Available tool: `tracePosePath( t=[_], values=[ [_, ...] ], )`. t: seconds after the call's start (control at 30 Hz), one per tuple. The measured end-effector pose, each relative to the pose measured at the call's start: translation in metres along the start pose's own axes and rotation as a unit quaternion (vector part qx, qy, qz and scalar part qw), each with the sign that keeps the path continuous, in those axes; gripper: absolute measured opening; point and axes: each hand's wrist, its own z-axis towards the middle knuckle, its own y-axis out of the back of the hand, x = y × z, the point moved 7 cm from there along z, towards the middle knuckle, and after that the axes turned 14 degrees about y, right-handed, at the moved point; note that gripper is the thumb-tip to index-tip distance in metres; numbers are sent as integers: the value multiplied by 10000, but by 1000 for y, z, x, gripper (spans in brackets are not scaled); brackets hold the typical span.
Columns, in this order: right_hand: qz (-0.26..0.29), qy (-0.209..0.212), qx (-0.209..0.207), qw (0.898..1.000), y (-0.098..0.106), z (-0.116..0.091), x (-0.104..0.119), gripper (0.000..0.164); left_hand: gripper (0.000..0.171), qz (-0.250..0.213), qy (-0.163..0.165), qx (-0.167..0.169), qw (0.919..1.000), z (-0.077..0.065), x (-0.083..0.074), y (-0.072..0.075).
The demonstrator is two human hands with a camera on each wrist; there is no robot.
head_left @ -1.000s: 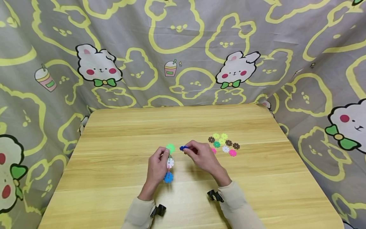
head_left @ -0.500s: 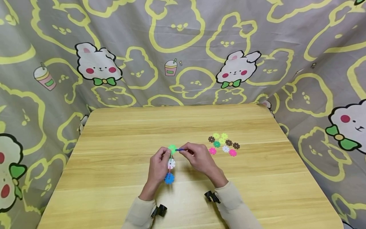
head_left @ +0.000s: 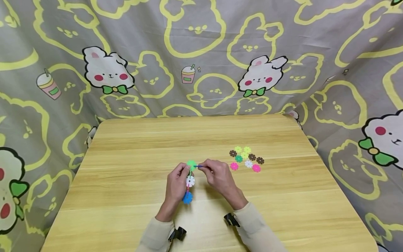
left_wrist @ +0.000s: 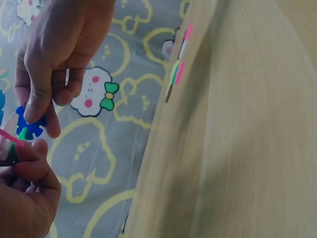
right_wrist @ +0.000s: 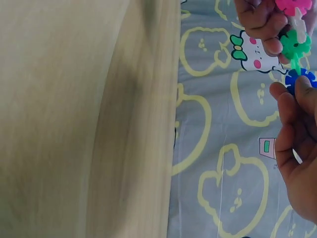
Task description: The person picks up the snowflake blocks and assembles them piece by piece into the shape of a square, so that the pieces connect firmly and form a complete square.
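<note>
Above the table, my left hand (head_left: 176,183) holds a chain of slotted plastic flower discs, gripping it near its upper end. In the head view a bright green disc (head_left: 191,164) tops the chain. Below it come a white disc (head_left: 190,181) and a light blue disc (head_left: 188,198), with edge-on pieces between them. My right hand (head_left: 220,176) pinches a dark blue disc (head_left: 198,166) between thumb and finger. The right wrist view has this dark blue disc (right_wrist: 292,82) touching a light green piece (right_wrist: 295,64) at the chain's end. How deep their slots sit together is hard to tell.
Loose flower discs lie on the wooden table (head_left: 132,147) to the right, among them yellow discs (head_left: 245,154), brown discs (head_left: 252,157), a dark green disc (head_left: 239,159), a white disc (head_left: 248,163) and pink discs (head_left: 256,168). A patterned curtain (head_left: 207,98) surrounds the table.
My right hand has brought the dark blue disc leftward from a gap to the green end of the chain. My left hand and the chain have shifted slightly right.
</note>
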Motion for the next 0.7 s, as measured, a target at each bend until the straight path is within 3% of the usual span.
tracePosePath(
  t=[0.2, 0.4, 0.7],
  values=[
    [-114, -117, 283, 9995, -1, 1, -1, 6, 27, -53, 120, 92, 9999, 2, 2, -2],
    [-15, -242, 312, 9992, 0, 1, -2, 6, 26, -135, 136, 153, 9997, 2, 2, 0],
    [77, -634, 655, 9958, 3, -6, -13, 13, 25, -173, 43, -23, 9998, 4, 2, 6]
  ],
)
